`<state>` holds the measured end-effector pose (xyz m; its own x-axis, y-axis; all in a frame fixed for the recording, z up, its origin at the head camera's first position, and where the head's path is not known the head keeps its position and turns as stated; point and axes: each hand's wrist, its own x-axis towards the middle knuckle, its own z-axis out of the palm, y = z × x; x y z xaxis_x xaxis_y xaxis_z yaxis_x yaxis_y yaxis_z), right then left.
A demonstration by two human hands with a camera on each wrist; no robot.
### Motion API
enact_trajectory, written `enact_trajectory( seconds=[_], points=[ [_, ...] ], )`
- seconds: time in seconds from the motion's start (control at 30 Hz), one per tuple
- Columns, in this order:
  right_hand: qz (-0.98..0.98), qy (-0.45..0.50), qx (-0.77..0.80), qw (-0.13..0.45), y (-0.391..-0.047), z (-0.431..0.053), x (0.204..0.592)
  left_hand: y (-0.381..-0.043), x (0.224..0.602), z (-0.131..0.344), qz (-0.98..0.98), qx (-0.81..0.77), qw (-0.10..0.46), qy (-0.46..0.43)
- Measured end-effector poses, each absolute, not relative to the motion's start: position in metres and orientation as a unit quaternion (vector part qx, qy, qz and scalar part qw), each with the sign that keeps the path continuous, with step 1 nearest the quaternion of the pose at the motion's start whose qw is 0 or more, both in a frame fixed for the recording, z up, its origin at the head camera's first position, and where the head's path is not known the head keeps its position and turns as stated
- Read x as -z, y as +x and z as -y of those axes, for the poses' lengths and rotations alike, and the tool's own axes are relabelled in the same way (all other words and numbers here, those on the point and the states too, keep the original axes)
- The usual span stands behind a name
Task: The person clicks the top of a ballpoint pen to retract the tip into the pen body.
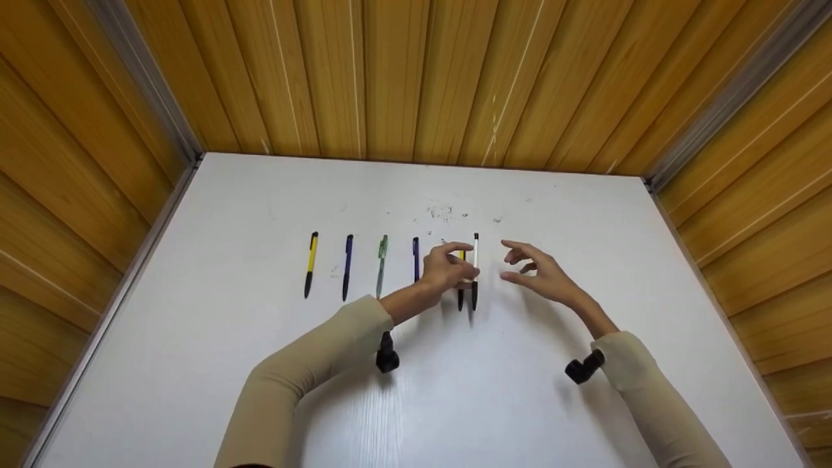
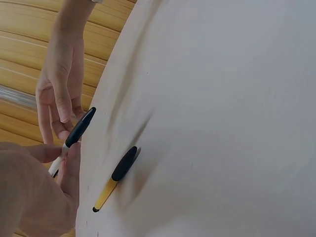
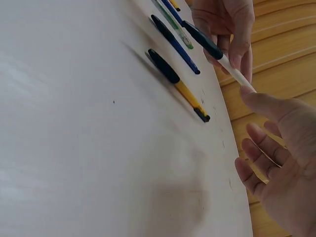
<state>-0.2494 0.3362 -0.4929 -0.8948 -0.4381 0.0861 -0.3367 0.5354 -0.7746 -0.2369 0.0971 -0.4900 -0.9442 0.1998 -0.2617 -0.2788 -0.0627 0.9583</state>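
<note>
My left hand pinches a white pen with a black grip and holds it above the white table. Beneath that hand and partly hidden by it lies a yellow-and-black pen, parallel to the held one. To the right of the white pen is my right hand, thumb and fingers spread apart with nothing between them. Seen from the right wrist, the thumb overlaps the end of the white pen, while the head view shows a gap between them.
Left of my hands, more pens lie in a row: a blue one, a green translucent one, a dark blue one and a yellow-and-black one. Wood-patterned walls surround the table. Dark smudges mark its far part.
</note>
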Motion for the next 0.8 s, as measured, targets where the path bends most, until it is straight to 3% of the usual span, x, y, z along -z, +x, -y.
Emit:
enact_trajectory(
  seconds=[0.47,0.8],
  points=[
    [-0.883,-0.158,0.44,0.045,-0.249,-0.383,0.515,-0.246,0.498,-0.146,-0.685,-0.719,0.108,-0.052],
    [-0.886,-0.145,0.438,0.046,-0.236,-0.385,0.499,-0.265,0.509,-0.165,-0.791,-0.606,0.077,-0.029]
  ],
)
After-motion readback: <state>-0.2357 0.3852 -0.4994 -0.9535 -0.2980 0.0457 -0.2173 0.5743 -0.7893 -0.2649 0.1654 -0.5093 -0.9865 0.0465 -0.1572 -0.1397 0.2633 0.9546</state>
